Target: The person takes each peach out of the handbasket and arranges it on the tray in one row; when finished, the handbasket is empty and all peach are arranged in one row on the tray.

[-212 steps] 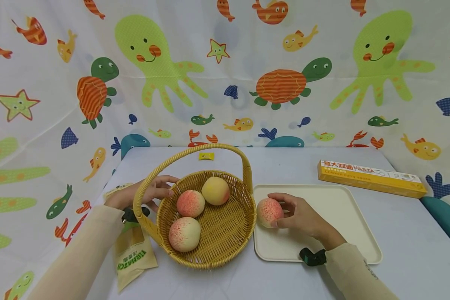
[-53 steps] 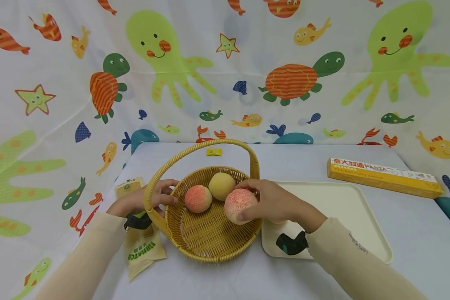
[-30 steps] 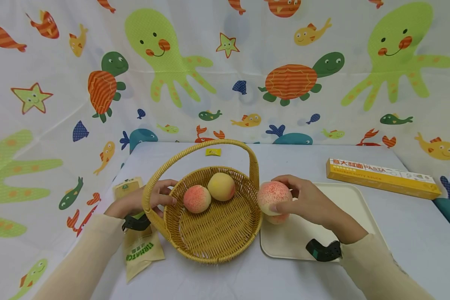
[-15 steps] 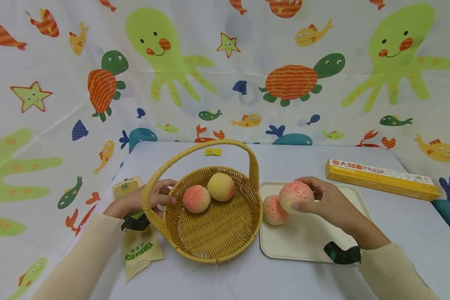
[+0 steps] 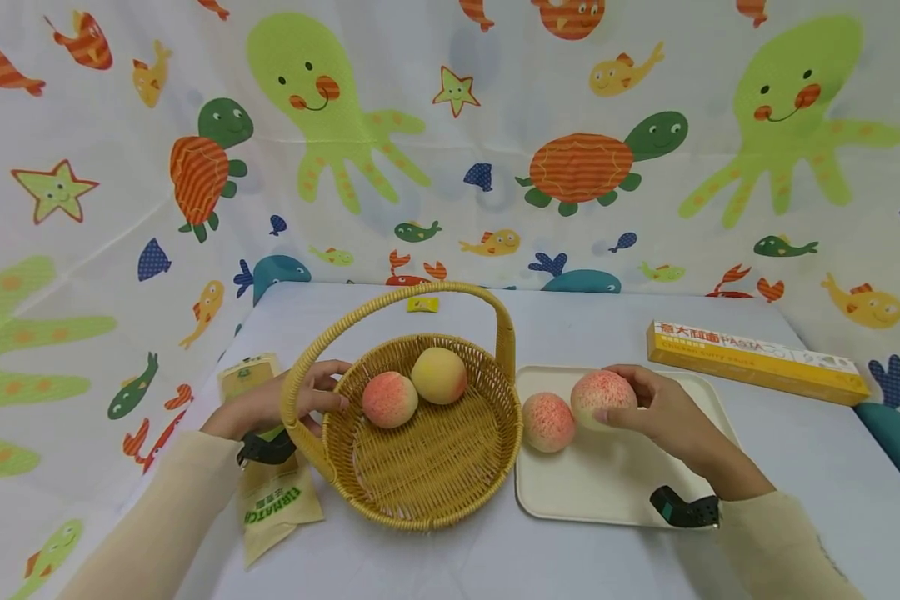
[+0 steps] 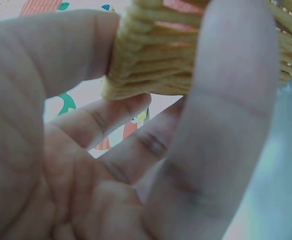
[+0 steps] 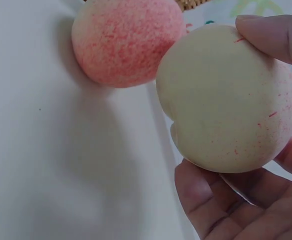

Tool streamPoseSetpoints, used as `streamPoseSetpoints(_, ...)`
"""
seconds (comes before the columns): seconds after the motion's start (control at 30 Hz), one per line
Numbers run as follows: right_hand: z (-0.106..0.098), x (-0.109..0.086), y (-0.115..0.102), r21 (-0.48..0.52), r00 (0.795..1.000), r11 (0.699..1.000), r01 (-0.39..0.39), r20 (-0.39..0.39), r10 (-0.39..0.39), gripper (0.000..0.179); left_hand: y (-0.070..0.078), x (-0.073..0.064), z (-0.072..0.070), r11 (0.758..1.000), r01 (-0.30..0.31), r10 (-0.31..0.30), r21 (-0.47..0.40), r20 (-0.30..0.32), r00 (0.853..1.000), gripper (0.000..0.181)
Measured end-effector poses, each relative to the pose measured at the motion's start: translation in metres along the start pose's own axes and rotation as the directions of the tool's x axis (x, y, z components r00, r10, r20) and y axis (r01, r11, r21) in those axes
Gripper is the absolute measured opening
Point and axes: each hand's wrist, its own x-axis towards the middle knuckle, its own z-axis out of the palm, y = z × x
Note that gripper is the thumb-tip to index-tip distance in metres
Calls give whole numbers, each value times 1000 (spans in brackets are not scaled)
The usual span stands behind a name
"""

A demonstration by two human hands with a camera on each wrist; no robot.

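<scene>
The right hand's fingers (image 7: 266, 37) curl round a pale peach (image 5: 602, 398), thumb below and fingertips over the top, so the right hand (image 5: 656, 412) has a full grip on it and has not let go. Half a second ago that peach was a little higher and nearer the basket (image 5: 420, 433); now it sits lower over the tray (image 5: 607, 492), just beside the pink peach (image 5: 547, 422) already lying at the tray's nine o'clock edge. The wrist view shows the two fruits almost touching, though I cannot tell whether the held one rests on the tray yet. Judging from this, the second peach is over from basket to tray and close to being set down, with two more left in the basket: a pink one (image 5: 389, 399) at about ten o'clock and a yellow one (image 5: 438, 375) at twelve. The left hand (image 5: 270, 406) has not shifted; its fingers (image 6: 226, 100) and thumb are wrapped round the basket's woven rim at nine o'clock, holding it steady. A pasta box (image 5: 757, 357) lies at the table's two o'clock, a paper packet (image 5: 273, 512) at eight.
</scene>
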Motion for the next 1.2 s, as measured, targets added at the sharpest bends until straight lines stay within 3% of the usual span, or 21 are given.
streamPoseSetpoints(0.57, 16, 9, 27, 9, 996, 996, -85, -1, 85, 74, -4, -6, -1, 999, -42, 42, 7, 15, 999, 64)
streamPoseSetpoints(1.2, 22, 1, 31, 46, 995, 995, -88, -41, 90, 74, -1, -5, -2, 999, -52, 52, 5, 11, 999, 64)
